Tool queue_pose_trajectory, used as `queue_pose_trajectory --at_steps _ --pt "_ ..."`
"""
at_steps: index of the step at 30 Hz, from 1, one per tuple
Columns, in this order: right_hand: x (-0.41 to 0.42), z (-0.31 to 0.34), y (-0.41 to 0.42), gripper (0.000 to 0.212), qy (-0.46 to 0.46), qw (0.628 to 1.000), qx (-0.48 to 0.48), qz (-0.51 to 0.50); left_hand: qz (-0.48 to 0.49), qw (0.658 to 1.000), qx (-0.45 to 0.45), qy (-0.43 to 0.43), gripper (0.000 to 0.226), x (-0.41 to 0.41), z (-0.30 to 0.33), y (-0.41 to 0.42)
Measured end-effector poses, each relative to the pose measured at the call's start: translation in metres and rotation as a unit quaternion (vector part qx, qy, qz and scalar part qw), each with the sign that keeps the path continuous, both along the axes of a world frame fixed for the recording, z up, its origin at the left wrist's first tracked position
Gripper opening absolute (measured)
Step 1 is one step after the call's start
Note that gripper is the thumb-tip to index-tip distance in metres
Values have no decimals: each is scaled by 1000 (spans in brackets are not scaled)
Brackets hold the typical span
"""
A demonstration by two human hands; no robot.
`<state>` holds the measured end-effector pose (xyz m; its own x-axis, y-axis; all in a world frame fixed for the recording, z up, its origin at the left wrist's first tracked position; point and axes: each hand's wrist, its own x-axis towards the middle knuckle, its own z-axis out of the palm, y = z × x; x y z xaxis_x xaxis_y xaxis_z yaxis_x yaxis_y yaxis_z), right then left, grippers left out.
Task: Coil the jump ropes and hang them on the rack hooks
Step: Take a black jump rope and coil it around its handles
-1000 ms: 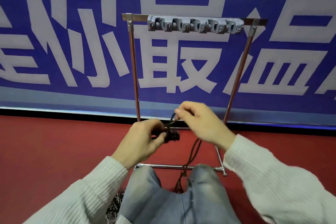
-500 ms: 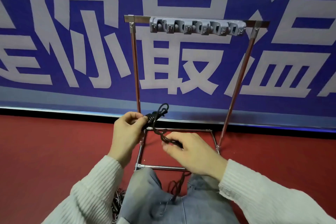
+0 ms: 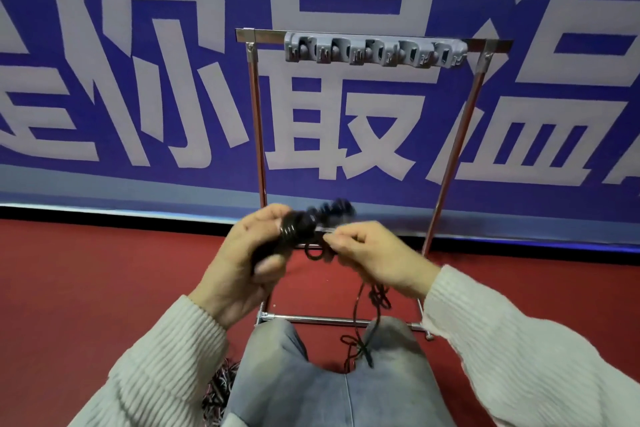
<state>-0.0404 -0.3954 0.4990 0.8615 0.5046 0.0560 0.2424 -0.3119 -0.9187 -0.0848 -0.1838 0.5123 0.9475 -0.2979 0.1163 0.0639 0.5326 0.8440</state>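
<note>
My left hand (image 3: 247, 260) grips the black handles of a jump rope (image 3: 299, 227), with several turns of black cord wound around them. My right hand (image 3: 372, 255) pinches the cord just right of that bundle. From my right hand the loose cord (image 3: 360, 319) hangs down over my knees. In front of me stands a metal rack (image 3: 258, 135). Its top bar carries a grey strip of hooks (image 3: 375, 50), and nothing hangs on them.
A blue banner with large white characters (image 3: 145, 80) covers the wall behind the rack. The floor is red carpet (image 3: 104, 281). A pile of more cords (image 3: 220, 388) lies on the floor by my left leg. My knees in jeans (image 3: 277, 357) are at the rack's base.
My right hand came up from near my knee to the bundle, bringing the cord with it. More turns of cord now sit on the handles in my left hand.
</note>
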Motion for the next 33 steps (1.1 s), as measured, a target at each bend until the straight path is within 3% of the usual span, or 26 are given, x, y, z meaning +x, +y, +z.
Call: queue_pose_trajectory --at_steps 1,3,6,9,10,11,13,16,19,23,27,30,33 --pt "-6 -7 3 42 10 1000 -8 -5 50 998 -18 17 9 5 1 0" --pt "-18 -18 7 44 -31 998 -46 -5 175 983 38 39 12 20 -2 1" --pt "-30 -16 8 35 -137 977 -161 17 328 912 247 14 11 39 -26 5" --pt "-25 1 7 35 -233 942 -240 9 316 785 524 -98 11 42 -47 5" --pt "-20 9 6 32 -250 937 -245 -10 284 756 575 -130 13 39 -49 5" --pt "-14 17 3 30 -247 939 -236 -27 242 751 593 -160 14 34 -50 4" --pt "1 29 -5 25 -196 963 -181 -44 147 794 556 -198 11 24 -43 4" --pt "13 31 -13 24 -126 988 -83 -31 25 931 339 -133 11 7 -27 3" --pt "7 14 -8 22 -37 999 -14 -1 -7 989 141 -44 11 4 -19 3" --pt "-15 -10 10 24 39 999 7 -1 36 999 2 39 12 8 -18 -2" --pt "-28 -15 17 18 -82 982 -170 23 182 981 51 48 11 21 -24 -4" --pt "-32 -18 18 21 -22 975 -216 39 256 963 54 67 11 30 -30 -2" --pt "-30 -22 14 25 32 985 -169 19 261 958 -62 99 17 41 -29 8"
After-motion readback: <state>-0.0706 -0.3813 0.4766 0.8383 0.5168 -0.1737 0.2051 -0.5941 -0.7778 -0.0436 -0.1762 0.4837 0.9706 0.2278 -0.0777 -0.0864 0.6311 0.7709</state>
